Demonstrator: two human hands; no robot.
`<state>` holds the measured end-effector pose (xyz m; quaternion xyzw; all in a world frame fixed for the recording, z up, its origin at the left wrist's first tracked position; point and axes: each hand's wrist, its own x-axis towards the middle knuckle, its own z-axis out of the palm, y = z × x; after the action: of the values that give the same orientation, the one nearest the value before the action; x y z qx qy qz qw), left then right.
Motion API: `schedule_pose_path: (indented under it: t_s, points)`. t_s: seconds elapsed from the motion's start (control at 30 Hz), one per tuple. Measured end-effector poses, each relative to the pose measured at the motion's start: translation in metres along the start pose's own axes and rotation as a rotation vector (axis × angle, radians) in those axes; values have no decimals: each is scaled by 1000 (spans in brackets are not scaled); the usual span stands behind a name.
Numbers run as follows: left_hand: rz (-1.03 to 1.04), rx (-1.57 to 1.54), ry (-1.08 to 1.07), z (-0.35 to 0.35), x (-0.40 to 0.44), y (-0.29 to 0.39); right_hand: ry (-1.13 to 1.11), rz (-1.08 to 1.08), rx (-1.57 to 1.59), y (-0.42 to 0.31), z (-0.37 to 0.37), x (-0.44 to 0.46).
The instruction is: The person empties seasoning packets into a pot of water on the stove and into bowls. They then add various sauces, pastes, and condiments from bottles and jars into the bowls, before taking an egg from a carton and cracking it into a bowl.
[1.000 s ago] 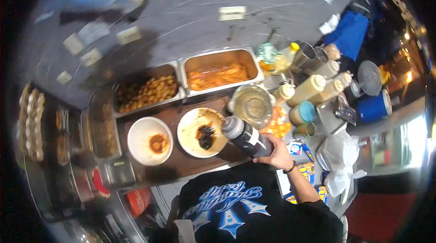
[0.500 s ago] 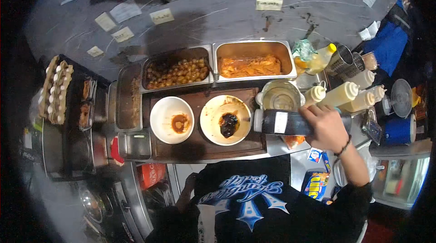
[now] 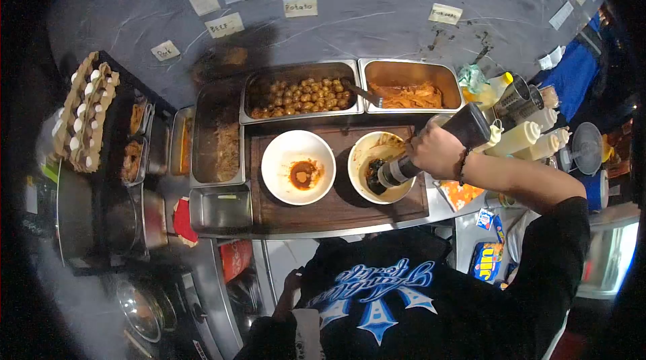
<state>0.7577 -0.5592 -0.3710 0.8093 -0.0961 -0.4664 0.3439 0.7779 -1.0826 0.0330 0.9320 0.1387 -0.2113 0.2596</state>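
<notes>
My right hand (image 3: 436, 151) is wrapped round a dark sauce bottle (image 3: 473, 124) with a white label. The bottle is tipped, its neck pointing down into the right-hand white bowl (image 3: 397, 193). Dark sauce (image 3: 374, 170) lies in that bowl, partly hidden by the bottle neck. To the left stands a second white bowl (image 3: 281, 158) with reddish-brown sauce and a small tan heap in it. Both bowls are on a dark wooden board (image 3: 336, 215). Low beside my body is my left hand (image 3: 294, 282), dim and small, so its fingers cannot be made out.
Behind the board are metal pans of small round potatoes (image 3: 306, 96), orange-coated food (image 3: 407, 95) and shredded meat (image 3: 227, 151). Squeeze bottles (image 3: 515, 138) stand to the right. Egg trays (image 3: 87, 114) are far left. An empty-looking steel pan (image 3: 221, 208) sits beside the board.
My right hand has carried the bottle left and tipped its neck down into the right-hand bowl. The camera view has shifted, so the counter appears further right.
</notes>
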Motion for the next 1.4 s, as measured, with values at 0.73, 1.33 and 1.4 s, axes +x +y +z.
schedule_pose_path:
  t_s: [0.73,1.33,1.4]
  points:
    - [21,-659,-211,-58,56,-101,-92,344,132,-20,-8,-3]
    - [-4,-1233,-393,-91,64,-75,-55,812,630,-70,38,-102]
    - [-11,-755,-213,-85,69,-77,35,953,1006,-95,37,-115]
